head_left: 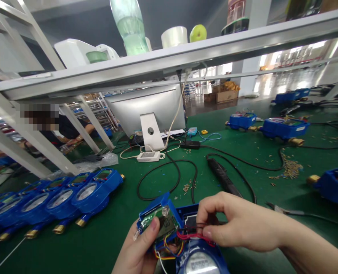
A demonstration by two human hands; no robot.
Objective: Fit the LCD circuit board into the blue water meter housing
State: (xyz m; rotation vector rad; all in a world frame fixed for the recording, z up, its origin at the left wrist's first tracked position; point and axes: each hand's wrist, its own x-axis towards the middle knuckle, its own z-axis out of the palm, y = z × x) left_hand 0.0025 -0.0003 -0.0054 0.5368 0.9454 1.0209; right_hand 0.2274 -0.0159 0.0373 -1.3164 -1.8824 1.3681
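At the blue meter (201,262), right fingers (204,211) pinch wires (189,236).

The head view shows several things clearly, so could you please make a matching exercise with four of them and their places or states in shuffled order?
1. Left hand
2. Right hand
3. Black handheld tool
4. Green apple

A. At the red wires
B. On the shelf
C. Holding the display part
D. Lying on the green tabletop

Pairs: 1-C; 2-A; 3-D; 4-B
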